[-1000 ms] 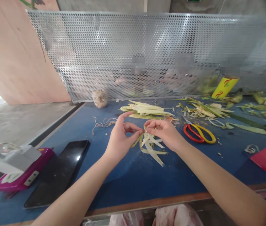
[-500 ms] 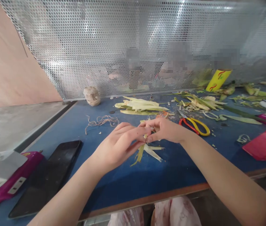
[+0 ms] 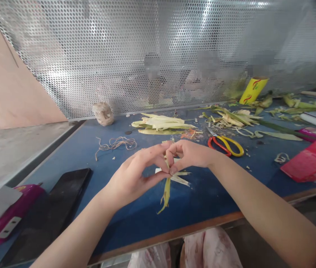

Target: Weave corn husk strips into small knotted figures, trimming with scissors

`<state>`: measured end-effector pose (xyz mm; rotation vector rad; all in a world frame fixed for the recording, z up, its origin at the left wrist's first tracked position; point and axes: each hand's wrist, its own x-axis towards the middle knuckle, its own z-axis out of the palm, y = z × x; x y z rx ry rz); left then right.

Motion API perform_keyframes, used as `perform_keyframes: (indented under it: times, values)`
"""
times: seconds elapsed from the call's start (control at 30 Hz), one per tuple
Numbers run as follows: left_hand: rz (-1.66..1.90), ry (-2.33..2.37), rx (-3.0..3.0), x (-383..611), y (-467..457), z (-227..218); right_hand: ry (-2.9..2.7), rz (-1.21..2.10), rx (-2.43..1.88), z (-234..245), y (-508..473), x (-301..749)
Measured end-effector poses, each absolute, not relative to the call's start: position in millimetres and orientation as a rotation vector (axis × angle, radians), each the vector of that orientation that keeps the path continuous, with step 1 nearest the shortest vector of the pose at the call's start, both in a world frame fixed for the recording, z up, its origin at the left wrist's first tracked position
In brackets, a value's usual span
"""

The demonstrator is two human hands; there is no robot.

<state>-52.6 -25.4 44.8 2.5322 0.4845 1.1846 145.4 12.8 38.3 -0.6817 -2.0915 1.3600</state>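
My left hand (image 3: 135, 171) and my right hand (image 3: 190, 154) meet above the blue table (image 3: 208, 201), fingertips pinched together on a small bundle of pale green-yellow husk strips (image 3: 167, 188). One strip hangs down from the pinch toward the table. A few white strips (image 3: 182, 178) lie on the table just under my right hand. Both hands are closed on the bundle.
Red-and-yellow scissors (image 3: 226, 144) lie right of my hands. A husk pile (image 3: 162, 124), loose twine (image 3: 116, 143) and a twine ball (image 3: 103, 113) sit behind. A black phone (image 3: 51, 214) and magenta device (image 3: 4, 219) lie left, a red packet (image 3: 310, 162) right. A perforated metal screen (image 3: 147, 56) backs the table.
My hands have drawn close together and lifted the husk strips off the table; the bundle now hangs from my fingertips. The view has tilted downward.
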Motion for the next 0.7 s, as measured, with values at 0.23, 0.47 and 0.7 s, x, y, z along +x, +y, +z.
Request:
perform_keyframes:
  times: [0.23, 0.47, 0.7]
  values:
    - [1.27, 0.363, 2.452, -49.7, -20.8, 45.4, -2.139, 1.463, -0.585, 42.1, 13.6, 143.9]
    - [1.268, 0.34, 2.304, -43.0, -25.8, 46.2, -2.159, 1.531, -0.544, 43.3, 13.7, 143.6]
    - [1.248, 0.562, 1.998, -43.3, -29.9, 48.5, -2.121, 1.404, -0.669, 39.4, 15.8, 144.9]
